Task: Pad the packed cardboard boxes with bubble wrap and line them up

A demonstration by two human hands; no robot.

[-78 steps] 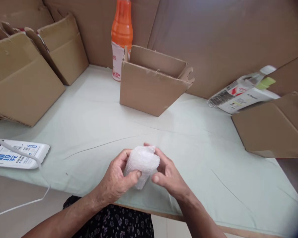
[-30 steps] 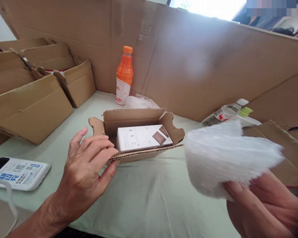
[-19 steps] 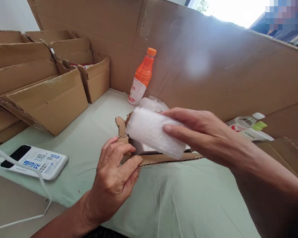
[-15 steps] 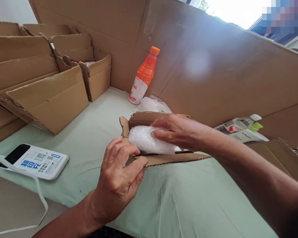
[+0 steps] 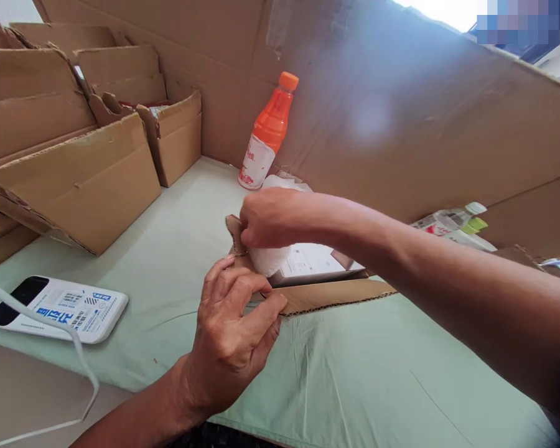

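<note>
A small open cardboard box [image 5: 329, 295] lies on the pale green table cover in front of me. Inside it rests a white product box [image 5: 315, 260]. My right hand [image 5: 273, 218] reaches across and presses a wad of white bubble wrap [image 5: 269, 258] into the box's left end, beside the product box. My left hand [image 5: 231, 339] grips the near left corner of the cardboard box, with the thumb along its front edge.
An orange drink bottle [image 5: 266, 134] stands at the back against a tall cardboard wall [image 5: 401, 112]. Open cardboard boxes [image 5: 81, 168] line the left side. A white power bank [image 5: 58, 308] with a cable lies near left. A clear bottle [image 5: 448, 221] lies at right.
My right hand carried the bubble wrap from the right into the box and pushed it down to the left end, uncovering the product box. My left hand took hold of the box corner.
</note>
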